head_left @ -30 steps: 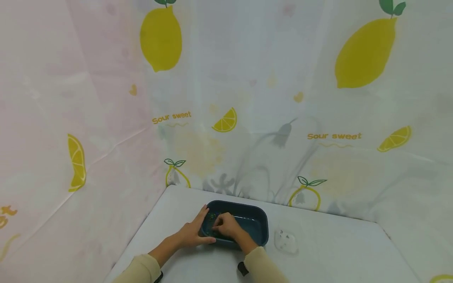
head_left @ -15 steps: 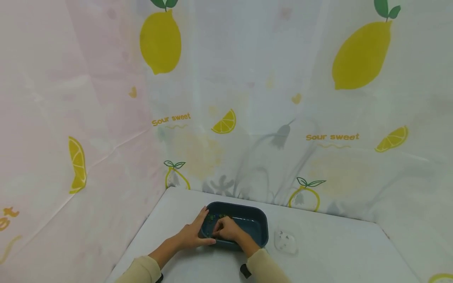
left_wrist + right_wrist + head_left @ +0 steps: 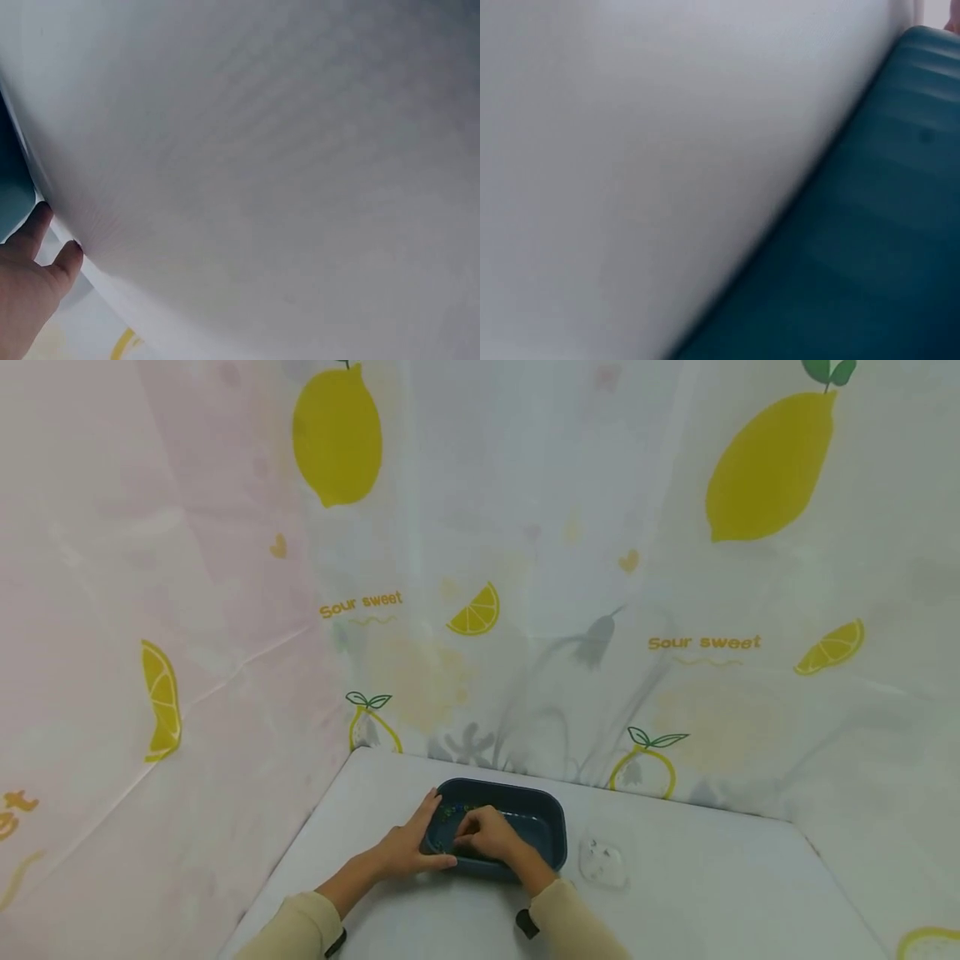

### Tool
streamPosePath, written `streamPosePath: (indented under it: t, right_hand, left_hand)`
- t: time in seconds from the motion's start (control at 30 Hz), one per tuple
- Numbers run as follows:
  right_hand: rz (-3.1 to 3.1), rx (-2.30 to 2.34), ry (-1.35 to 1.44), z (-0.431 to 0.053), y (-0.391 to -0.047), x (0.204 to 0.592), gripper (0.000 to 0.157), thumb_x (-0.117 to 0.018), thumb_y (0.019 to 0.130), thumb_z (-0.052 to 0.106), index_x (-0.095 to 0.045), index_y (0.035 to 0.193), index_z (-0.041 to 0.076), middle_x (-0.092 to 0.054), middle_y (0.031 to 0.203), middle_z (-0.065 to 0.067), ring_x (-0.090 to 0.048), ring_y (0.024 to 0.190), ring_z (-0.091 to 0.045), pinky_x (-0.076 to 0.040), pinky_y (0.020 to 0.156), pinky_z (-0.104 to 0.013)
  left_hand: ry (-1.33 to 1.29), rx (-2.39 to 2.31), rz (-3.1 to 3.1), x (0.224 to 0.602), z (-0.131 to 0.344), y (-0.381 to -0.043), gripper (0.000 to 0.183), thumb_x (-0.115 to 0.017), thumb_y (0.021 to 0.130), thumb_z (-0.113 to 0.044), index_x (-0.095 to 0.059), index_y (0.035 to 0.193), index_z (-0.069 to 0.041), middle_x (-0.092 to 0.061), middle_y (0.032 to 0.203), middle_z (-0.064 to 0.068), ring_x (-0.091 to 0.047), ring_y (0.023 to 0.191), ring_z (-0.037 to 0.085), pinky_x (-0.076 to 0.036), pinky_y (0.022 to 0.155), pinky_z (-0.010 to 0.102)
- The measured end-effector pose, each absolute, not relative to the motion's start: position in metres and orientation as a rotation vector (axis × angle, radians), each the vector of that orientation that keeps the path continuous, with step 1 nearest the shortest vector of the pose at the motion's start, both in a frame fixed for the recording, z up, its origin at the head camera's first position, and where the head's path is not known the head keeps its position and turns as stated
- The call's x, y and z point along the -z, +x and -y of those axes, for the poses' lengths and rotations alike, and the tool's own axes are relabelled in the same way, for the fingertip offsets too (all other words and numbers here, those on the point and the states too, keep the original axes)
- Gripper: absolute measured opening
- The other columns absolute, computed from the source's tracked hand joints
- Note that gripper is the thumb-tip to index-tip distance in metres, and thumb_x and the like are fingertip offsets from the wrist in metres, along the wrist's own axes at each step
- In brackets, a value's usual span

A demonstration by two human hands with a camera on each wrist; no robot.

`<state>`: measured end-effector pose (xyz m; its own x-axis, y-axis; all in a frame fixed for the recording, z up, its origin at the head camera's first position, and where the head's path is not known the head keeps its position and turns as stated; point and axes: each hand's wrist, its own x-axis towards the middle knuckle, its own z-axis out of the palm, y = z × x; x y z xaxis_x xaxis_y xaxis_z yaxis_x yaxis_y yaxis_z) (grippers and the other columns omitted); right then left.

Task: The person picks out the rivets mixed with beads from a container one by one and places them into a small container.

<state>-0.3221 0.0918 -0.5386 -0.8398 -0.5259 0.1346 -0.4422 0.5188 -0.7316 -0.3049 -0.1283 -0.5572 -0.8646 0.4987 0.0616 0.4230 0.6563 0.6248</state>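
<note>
A dark blue rectangular dish (image 3: pixel 547 827) with rounded corners stands on the white table. Small colourful bits (image 3: pixel 450 812), like beads, lie in its left part. My left hand (image 3: pixel 405 847) spans the dish's left end, fingers along the far left wall and thumb at the near side. In the left wrist view, the left hand's (image 3: pixel 30 285) fingers look straight beside the dish (image 3: pixel 13 187). My right hand (image 3: pixel 489 833) reaches inside with bunched fingertips pointing down and left. Whether they pinch a bead is hidden. The right wrist view has only the dish's outer wall (image 3: pixel 870 225) close up.
To the right of the dish lies a small clear, see-through item (image 3: pixel 602 862) with tiny marks or bits on it. A lemon-printed curtain (image 3: pixel 555 568) rises behind and beside the white table (image 3: pixel 697 893).
Inside the dish, my right hand's fingers have shifted slightly, staying near the left part. The left hand keeps its place on the dish. The head view has tilted a little.
</note>
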Motion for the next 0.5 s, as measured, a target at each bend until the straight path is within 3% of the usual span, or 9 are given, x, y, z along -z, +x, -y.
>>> streamPosePath:
  t: [0.1, 0.23, 0.37, 0.5]
  right_hand:
    - [-2.652, 1.260, -0.887, -0.097, -0.321, 0.538, 0.006, -0.078, 0.084, 0.008, -0.075, 0.085, 0.002, -0.072, 0.078, 0.002, -0.061, 0.067, 0.000, -0.052, 0.062, -0.022]
    - [-2.672, 1.268, -0.780, -0.101, -0.320, 0.537, 0.006, -0.078, 0.084, 0.008, -0.076, 0.086, 0.003, -0.073, 0.080, -0.001, -0.061, 0.068, -0.001, -0.052, 0.062, -0.022]
    - [-2.713, 1.250, -0.716, -0.105, -0.321, 0.534, 0.005, -0.077, 0.086, 0.011, -0.076, 0.086, 0.005, -0.074, 0.084, -0.003, -0.065, 0.072, -0.006, -0.052, 0.063, -0.022]
    - [-2.747, 1.229, -0.723, -0.112, -0.321, 0.525, 0.005, -0.074, 0.089, 0.011, -0.076, 0.090, 0.006, -0.074, 0.087, -0.005, -0.067, 0.076, -0.011, -0.053, 0.065, -0.023]
  left_hand:
    - [0.778, -0.988, -2.758, 0.558, 0.127, -0.305, 0.113, -0.068, 0.083, -0.064, -0.006, 0.160, -0.010, -0.004, 0.168, 0.012, -0.061, 0.112, 0.033, -0.047, 0.090, 0.058]
    - [0.804, -0.966, -2.761, 0.558, 0.128, -0.303, 0.119, -0.073, 0.077, -0.065, -0.006, 0.160, -0.010, -0.004, 0.168, 0.012, -0.059, 0.119, 0.035, -0.049, 0.094, 0.055]
    - [0.836, -0.975, -2.786, 0.557, 0.129, -0.303, 0.120, -0.076, 0.075, -0.064, -0.012, 0.159, -0.009, -0.006, 0.167, 0.013, -0.042, 0.140, 0.037, -0.043, 0.106, 0.053]
    - [0.828, -0.990, -2.809, 0.555, 0.131, -0.307, 0.111, -0.077, 0.075, -0.063, -0.026, 0.155, -0.007, -0.011, 0.167, 0.012, -0.031, 0.147, 0.035, -0.036, 0.112, 0.051]
